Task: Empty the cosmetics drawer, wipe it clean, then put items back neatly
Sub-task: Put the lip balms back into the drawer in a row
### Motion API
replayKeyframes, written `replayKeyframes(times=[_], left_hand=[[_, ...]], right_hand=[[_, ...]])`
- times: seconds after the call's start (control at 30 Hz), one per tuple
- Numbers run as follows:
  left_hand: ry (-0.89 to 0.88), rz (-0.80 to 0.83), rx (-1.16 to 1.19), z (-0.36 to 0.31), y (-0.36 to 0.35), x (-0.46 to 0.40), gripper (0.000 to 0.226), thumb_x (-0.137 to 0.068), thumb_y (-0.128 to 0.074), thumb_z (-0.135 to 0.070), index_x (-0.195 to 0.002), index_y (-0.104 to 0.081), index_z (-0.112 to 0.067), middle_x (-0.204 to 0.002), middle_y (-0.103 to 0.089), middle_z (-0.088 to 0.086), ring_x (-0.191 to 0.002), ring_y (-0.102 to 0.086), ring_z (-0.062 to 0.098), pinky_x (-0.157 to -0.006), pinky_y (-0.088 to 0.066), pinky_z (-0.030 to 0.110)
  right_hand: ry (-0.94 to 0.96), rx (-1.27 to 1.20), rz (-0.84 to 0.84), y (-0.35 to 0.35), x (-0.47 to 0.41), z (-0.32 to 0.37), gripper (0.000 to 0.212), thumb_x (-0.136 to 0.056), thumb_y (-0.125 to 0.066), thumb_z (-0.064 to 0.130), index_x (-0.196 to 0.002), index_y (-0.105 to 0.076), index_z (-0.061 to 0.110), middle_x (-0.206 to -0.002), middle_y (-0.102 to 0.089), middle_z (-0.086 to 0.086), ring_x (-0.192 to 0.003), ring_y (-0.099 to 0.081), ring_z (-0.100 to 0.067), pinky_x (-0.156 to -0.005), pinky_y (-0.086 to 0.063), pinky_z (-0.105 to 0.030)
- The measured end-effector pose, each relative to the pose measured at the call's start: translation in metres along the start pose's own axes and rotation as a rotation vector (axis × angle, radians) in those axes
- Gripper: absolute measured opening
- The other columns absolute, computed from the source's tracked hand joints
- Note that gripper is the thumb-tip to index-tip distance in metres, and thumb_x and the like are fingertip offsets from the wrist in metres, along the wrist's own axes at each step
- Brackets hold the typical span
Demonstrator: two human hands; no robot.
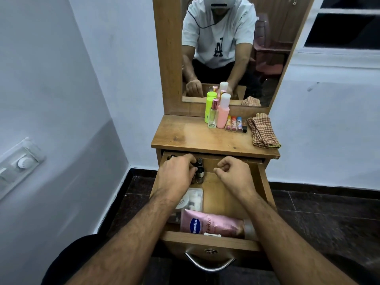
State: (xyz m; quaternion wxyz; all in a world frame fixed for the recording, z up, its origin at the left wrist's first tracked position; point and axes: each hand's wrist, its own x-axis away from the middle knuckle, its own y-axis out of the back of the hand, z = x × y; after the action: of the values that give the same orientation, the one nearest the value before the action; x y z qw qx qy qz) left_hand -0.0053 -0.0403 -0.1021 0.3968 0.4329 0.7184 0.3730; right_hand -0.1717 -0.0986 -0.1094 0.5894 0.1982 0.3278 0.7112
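The left hand [176, 171] is in the far left part of the open drawer [265, 182], and its fingers curl around a small dark bottle [199, 173] that stands upright there. The right hand [234, 173] hangs just to the right of it, over the bare drawer bottom, with fingers loosely curled and nothing in them. So the bottle is directly at the left hand, with its long axis vertical, and I judge a straight lift upward is what takes it out. Nearer in the drawer, a clear packet [193, 199] lies under the left forearm, and a pink tube [216, 224] lies across the near end, its long axis going left to right. On the surface [185, 136] beyond stand a green bottle [209, 105], a pink bottle [223, 114] and small lip balms [234, 124], with a checked cloth [263, 130] at the right.
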Motion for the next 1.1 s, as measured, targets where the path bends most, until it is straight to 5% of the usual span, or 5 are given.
replayKeyframes(times=[0.2,0.47,0.7,0.83,1.1], left_hand=[[-0.063,-0.038,0.126,-0.042,0.007,0.003,0.023,-0.092,-0.066,-0.036,-0.115,-0.067,-0.031,-0.104,-0.073,-0.013,-0.099,-0.065,0.008,-0.084,-0.054,0.032],[-0.111,-0.059,0.202,-0.089,0.003,-0.062,0.023,-0.095,-0.063,-0.026,-0.117,-0.068,-0.026,-0.111,-0.071,-0.006,-0.102,-0.064,0.012,-0.087,-0.052,0.03],[-0.09,0.021,0.223,-0.091,-0.021,-0.1,0.025,-0.094,-0.062,-0.02,-0.118,-0.068,-0.024,-0.112,-0.07,-0.002,-0.105,-0.062,0.016,-0.093,-0.052,0.035],[-0.009,-0.066,0.302,-0.083,-0.036,-0.098,0.024,-0.093,-0.064,-0.024,-0.117,-0.069,-0.024,-0.107,-0.072,-0.003,-0.098,-0.063,0.015,-0.088,-0.051,0.03],[0.058,-0.079,0.407,-0.078,-0.039,-0.1,0.019,-0.091,-0.067,-0.027,-0.11,-0.071,-0.025,-0.1,-0.071,-0.009,-0.093,-0.061,0.008,-0.086,-0.052,0.027]], right_hand=[[0.04,-0.001,-0.132,0.041,-0.001,-0.005,0.006,-0.086,-0.074,0.025,-0.089,-0.072,0.02,-0.084,-0.067,0.009,-0.079,-0.061,-0.004,-0.07,-0.048,-0.02],[0.073,0.024,-0.252,0.068,-0.043,-0.004,0.011,-0.087,-0.075,0.022,-0.094,-0.074,0.014,-0.086,-0.065,0.007,-0.079,-0.057,-0.005,-0.059,-0.036,-0.009],[0.089,0.145,-0.301,0.066,-0.101,0.0,0.019,-0.09,-0.069,0.018,-0.108,-0.074,0.013,-0.102,-0.073,-0.003,-0.089,-0.063,-0.015,-0.079,-0.05,-0.027],[0.032,0.27,-0.248,0.059,-0.123,0.002,0.029,-0.093,-0.064,0.027,-0.118,-0.067,0.012,-0.11,-0.071,-0.007,-0.102,-0.064,-0.025,-0.086,-0.055,-0.037],[-0.049,0.523,-0.189,0.043,-0.129,0.007,0.023,-0.091,-0.064,0.024,-0.111,-0.066,0.013,-0.105,-0.067,-0.008,-0.097,-0.064,-0.025,-0.071,-0.049,-0.032]])
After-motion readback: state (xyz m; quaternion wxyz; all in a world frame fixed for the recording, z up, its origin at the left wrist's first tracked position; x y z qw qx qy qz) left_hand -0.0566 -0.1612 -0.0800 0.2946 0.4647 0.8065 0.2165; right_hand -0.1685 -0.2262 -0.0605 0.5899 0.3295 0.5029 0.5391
